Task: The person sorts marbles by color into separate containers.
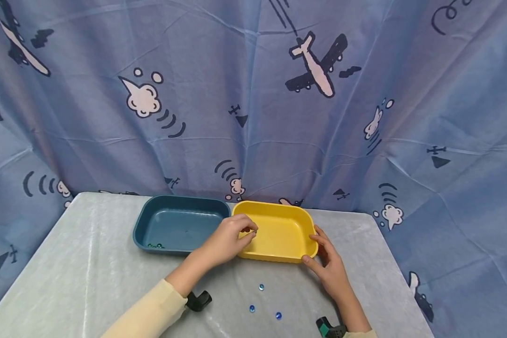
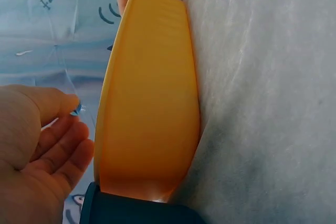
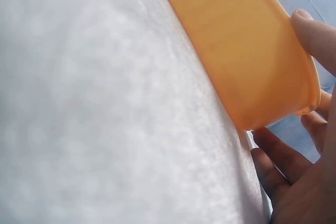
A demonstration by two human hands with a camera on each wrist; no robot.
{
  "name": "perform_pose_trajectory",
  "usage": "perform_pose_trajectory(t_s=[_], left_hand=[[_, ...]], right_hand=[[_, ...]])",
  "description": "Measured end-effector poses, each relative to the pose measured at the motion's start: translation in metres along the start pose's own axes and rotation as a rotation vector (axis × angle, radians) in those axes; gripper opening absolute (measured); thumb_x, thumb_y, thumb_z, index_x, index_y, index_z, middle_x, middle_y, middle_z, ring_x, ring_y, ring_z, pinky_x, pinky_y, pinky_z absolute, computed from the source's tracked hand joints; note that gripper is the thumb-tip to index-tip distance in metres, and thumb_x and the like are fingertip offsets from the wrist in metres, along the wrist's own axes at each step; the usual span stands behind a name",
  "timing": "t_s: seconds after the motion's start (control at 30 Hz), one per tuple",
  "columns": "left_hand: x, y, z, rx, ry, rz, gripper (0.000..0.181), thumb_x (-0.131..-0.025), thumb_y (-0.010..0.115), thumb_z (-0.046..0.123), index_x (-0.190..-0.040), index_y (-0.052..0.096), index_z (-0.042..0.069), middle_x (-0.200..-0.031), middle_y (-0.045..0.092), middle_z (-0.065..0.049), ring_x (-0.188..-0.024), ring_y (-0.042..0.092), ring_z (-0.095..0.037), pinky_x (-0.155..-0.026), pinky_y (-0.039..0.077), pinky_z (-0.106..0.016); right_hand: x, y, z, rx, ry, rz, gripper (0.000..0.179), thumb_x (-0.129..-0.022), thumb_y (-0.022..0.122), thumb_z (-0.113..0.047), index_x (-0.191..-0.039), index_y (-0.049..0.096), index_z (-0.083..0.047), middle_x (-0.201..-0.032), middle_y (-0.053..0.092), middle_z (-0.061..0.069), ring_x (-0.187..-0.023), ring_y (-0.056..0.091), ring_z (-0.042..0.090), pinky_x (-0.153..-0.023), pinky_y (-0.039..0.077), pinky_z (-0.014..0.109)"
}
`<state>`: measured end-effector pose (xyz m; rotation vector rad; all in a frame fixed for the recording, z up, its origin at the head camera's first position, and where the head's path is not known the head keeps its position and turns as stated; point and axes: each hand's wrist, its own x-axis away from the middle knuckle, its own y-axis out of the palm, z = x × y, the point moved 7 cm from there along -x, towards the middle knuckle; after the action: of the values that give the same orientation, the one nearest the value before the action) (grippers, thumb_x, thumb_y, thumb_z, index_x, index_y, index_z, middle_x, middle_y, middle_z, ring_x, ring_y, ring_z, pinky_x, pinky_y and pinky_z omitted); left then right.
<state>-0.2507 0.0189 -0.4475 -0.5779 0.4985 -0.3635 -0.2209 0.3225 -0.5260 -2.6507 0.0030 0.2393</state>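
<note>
My left hand [image 1: 226, 240] is over the left end of the yellow tray [image 1: 279, 230]. Between thumb and forefinger it pinches a small glass marble [image 2: 76, 109], mostly hidden by the fingertips in the head view. At the tray's right end, my right hand [image 1: 329, 265] holds the rim, thumb at the front corner and fingers around the side. In the right wrist view, that thumb [image 3: 315, 35] lies on the tray's edge. Left of the yellow tray stands a teal tray [image 1: 181, 225], with several green marbles [image 1: 156, 246] in its front left corner.
Three blue marbles lie on the pale tabletop in front of the yellow tray: one nearer it [image 1: 261, 287], one lower left [image 1: 252, 308] and one lower right [image 1: 278, 315]. A blue curtain [image 1: 203, 94] with airplane prints hangs behind the table.
</note>
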Motion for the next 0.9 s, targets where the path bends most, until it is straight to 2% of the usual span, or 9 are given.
perform_pose_trajectory(t_s=[0.2,0.5,0.77,0.9], left_hand=[[0.0,-0.003,-0.003,-0.02,-0.025,-0.003,0.015,-0.103,0.077,0.005,-0.117,0.079,0.002,-0.112,0.074,-0.005,-0.102,0.07,-0.02,-0.094,0.065,-0.037],[0.005,-0.007,-0.003,-0.001,-0.008,0.02,0.012,-0.102,0.078,0.004,-0.114,0.08,0.004,-0.109,0.075,-0.004,-0.1,0.071,-0.018,-0.092,0.065,-0.034],[0.023,-0.012,0.0,0.046,-0.022,0.063,0.011,-0.101,0.08,0.006,-0.111,0.082,0.01,-0.107,0.074,0.002,-0.096,0.067,-0.011,-0.085,0.065,-0.029],[0.033,-0.012,0.006,0.088,-0.008,0.078,0.01,-0.1,0.081,0.006,-0.11,0.081,0.01,-0.106,0.074,0.002,-0.092,0.066,-0.009,-0.08,0.063,-0.027]], right_hand=[[0.0,0.002,0.001,0.0,-0.002,-0.005,0.055,-0.102,0.082,-0.017,-0.152,0.058,-0.016,-0.178,0.03,-0.005,-0.148,0.043,0.003,-0.114,0.037,0.008],[0.0,0.0,-0.001,0.021,0.01,-0.001,0.057,-0.102,0.082,-0.019,-0.153,0.057,-0.012,-0.178,0.029,-0.007,-0.151,0.039,0.001,-0.113,0.036,0.007],[0.0,0.001,-0.001,0.019,0.008,-0.006,0.057,-0.102,0.081,-0.018,-0.153,0.057,-0.012,-0.178,0.029,-0.007,-0.149,0.041,0.0,-0.113,0.037,0.008],[0.0,0.001,0.0,0.025,-0.002,-0.003,0.057,-0.102,0.082,-0.019,-0.153,0.057,-0.014,-0.178,0.029,-0.008,-0.148,0.043,0.0,-0.113,0.037,0.007]])
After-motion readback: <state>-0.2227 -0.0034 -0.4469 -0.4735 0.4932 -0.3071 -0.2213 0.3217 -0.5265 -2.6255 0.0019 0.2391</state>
